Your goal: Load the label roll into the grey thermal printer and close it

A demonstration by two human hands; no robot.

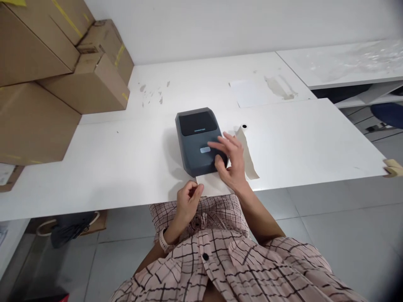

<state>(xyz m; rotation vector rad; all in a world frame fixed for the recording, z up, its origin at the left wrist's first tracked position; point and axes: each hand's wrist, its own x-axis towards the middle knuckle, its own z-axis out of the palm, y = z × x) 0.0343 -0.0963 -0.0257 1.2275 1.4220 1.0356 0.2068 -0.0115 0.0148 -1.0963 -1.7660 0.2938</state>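
Note:
A dark grey label printer (192, 155) with a black window in its lid stands on the white table, close to the front edge. White paper (210, 183) sticks out at its near side. My left hand (189, 199) pinches the left corner of this paper between thumb and fingers. Over the printer's right front part is my right hand (232, 161), fingers spread, the forefinger near the light oval button (205, 149). Whether it touches the button I cannot tell. Right of that hand lies a small paper roll (244, 126) with a strip (249, 161) unrolled towards me.
Cardboard boxes (91, 79) are stacked at the left on the table (132, 184). A white sheet (248, 93) lies towards the back, beside a patch of residue. Clear plastic wrap (349, 58) covers part of the right-hand surface. A tape roll (393, 167) is at the right corner.

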